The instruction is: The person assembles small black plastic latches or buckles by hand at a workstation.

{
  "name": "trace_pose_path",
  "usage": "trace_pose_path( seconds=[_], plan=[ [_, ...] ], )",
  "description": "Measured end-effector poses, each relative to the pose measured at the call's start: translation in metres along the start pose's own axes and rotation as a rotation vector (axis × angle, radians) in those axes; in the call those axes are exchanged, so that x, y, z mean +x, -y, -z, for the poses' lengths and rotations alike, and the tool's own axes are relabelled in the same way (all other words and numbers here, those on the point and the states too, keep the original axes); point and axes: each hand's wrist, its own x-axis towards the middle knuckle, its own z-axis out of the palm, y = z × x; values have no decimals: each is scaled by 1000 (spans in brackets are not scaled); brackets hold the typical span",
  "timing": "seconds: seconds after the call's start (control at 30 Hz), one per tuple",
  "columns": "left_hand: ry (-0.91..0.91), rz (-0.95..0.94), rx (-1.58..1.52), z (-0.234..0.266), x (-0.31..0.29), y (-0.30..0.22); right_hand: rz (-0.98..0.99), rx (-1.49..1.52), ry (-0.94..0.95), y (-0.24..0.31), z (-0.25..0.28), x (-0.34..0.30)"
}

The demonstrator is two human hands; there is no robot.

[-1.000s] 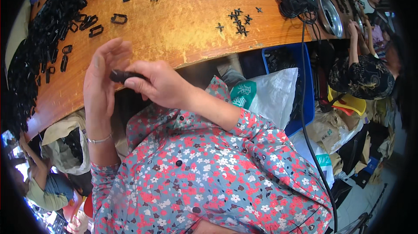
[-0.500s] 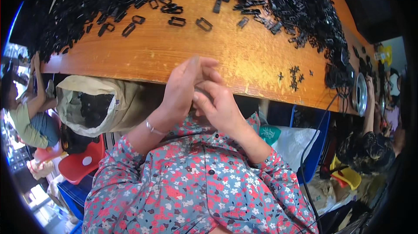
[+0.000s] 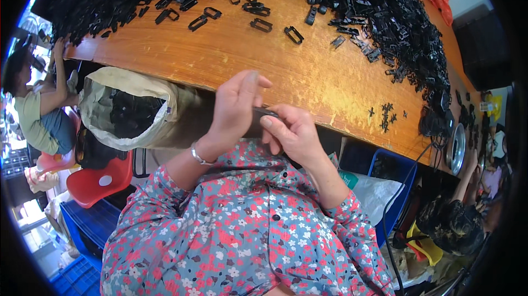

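Note:
Just off the table's near edge, my right hand [image 3: 291, 131] pinches a small black plastic part [image 3: 266, 112] between thumb and fingers. Most of that part is covered by the fingers, so its exact kind is hidden. My left hand [image 3: 235, 106] stands upright beside it, palm turned toward the right hand, with its visible fingers stretched out. The black part's left end reaches my left palm; whether it presses there I cannot tell. Several black rectangular frames [image 3: 261, 25] lie loose on the wooden table [image 3: 220, 54] beyond my hands. A small cluster of black cross-shaped pieces [image 3: 386, 115] sits to the right.
A big heap of black plastic parts [image 3: 396, 37] curves around the table's far side. At left below the edge gapes a pale sack [image 3: 124, 139] holding black pieces. Blue crates [image 3: 396, 169], a red chair [image 3: 99, 181], a cable [image 3: 388, 208] and people [image 3: 41, 109] at both sides surround me.
The view has turned, so the table appears shifted. My hands have moved slightly apart, and the black part now shows between them.

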Motion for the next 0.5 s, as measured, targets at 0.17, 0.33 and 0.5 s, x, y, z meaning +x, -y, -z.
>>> trace_pose_path(
  seconds=[0.17, 0.33, 0.5],
  plan=[
    [-144, -143, 344, 86, -14, -23, -35, 106, 432, 7, -21, 27],
    [-480, -126, 1086, 259, -44, -49, 123, -335, -82, 21, 45, 53],
    [-437, -124, 1489, 273, -43, -27, 458, -963, -717, 24, 144, 77]
  ],
)
